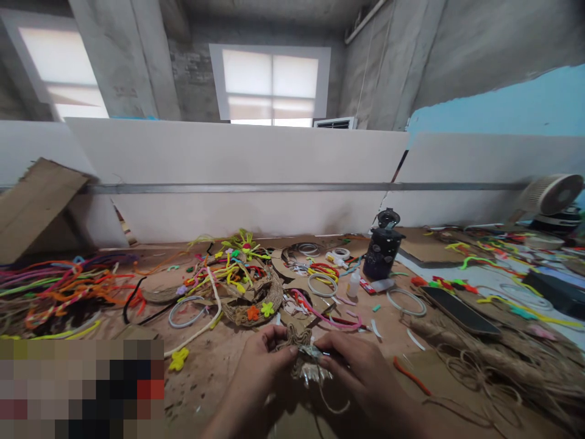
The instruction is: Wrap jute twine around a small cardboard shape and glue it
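Note:
My left hand (267, 353) is closed, with thumb and fingers pinching a looped brown jute twine piece (298, 334) with a wavy edge. At the right side of that piece, my right hand (350, 360) is closed in a pinch on a small pale, shiny thing (311, 350), whose kind I cannot make out. A loose twine end (331, 407) hangs in a curve below the hands. Just beyond my fingers lies a twine-wrapped wreath ring (269, 299) with an orange flower (253, 313) and a green flower (267, 309) on it.
Fuzzy pipe cleaners (86, 286) heap up at left. Behind my hands are a white glue bottle (353, 284), a dark cup (382, 253) and white rings (322, 285). A phone (459, 310) and tangled twine (484, 372) lie right. A fan (555, 195) stands far right.

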`<state>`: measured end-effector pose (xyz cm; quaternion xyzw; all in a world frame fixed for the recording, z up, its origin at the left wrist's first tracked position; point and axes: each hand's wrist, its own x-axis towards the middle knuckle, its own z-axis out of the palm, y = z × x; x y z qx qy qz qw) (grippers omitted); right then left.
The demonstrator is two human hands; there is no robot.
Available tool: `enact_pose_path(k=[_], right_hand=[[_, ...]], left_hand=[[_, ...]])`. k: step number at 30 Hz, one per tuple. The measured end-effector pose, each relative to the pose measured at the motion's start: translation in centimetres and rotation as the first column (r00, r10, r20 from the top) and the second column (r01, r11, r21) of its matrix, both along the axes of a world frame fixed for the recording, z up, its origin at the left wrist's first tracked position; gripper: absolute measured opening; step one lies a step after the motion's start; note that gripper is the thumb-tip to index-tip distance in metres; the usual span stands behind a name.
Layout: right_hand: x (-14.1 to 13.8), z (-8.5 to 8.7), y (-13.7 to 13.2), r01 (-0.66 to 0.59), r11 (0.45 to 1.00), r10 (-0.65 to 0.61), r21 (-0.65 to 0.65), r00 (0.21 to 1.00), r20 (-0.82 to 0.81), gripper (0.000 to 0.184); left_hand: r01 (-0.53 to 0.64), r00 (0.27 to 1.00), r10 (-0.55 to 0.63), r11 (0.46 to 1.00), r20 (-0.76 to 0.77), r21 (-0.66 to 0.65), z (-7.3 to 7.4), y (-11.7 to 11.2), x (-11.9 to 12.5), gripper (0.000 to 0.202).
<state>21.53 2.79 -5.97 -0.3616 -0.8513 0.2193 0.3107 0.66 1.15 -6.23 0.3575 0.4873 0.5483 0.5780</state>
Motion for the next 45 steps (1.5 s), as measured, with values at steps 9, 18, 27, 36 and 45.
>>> enact_pose_path(k=[9, 18, 27, 36, 45], right_hand=[[-0.8, -0.3, -0.6, 0.031, 0.998, -0.034, -0.060, 0.999, -0.039, 0.023], [-0.6, -0.6, -0.5, 0.044, 0.995, -0.048, -0.092, 0.998, -0.041, 0.026], [-0.5, -1.0, -0.3, 0.055, 0.997, -0.055, -0.046, 0.998, -0.009, 0.029], [-0.7, -1.3, -0.3, 0.059, 0.997, -0.060, -0.047, 0.998, -0.022, 0.028], [-1.4, -1.0, -0.9, 0.103, 0.992, -0.106, -0.075, 0.994, -0.033, 0.016]], left_hand=[[-0.020, 1.000, 0.021, 1.000, 0.022, -0.021, 1.7, -0.6, 0.7, 0.030], [-0.017, 1.000, 0.017, 1.000, 0.008, 0.001, 0.6, -0.4, 0.8, 0.029], [0.007, 1.000, -0.008, 0.998, -0.013, -0.065, 1.4, -0.8, 0.9, 0.035], [-0.004, 0.998, 0.000, 0.997, -0.059, -0.081, 1.5, -1.0, 1.0, 0.029], [-0.036, 0.997, 0.032, 0.997, -0.070, -0.069, 0.9, -1.2, 1.2, 0.027]])
